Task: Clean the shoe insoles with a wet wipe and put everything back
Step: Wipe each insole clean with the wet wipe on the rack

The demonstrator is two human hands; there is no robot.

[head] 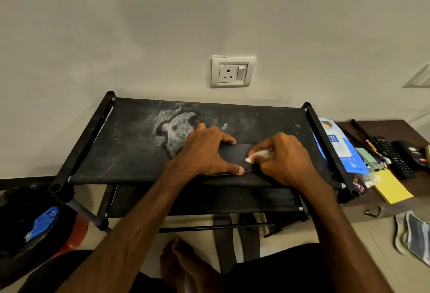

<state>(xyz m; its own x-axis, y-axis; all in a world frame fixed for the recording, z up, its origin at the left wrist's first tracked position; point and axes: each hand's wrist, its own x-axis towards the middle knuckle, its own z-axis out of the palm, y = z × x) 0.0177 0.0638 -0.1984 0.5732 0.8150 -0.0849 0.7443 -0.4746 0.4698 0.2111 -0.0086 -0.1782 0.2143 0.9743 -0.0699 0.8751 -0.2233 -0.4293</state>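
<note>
The right hand (283,157) pinched a wet wipe (258,154) against the insole (232,155); the left hand (204,150), at 9 o'clock, gripped its edges. Thin, likely floppy: best held edgewise.

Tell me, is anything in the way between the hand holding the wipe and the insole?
Nothing visible is. The right hand pinches the wet wipe straight against the dark insole on the shoe rack's top shelf. The left hand holds the insole to one side of the wipe, not under it.
</note>
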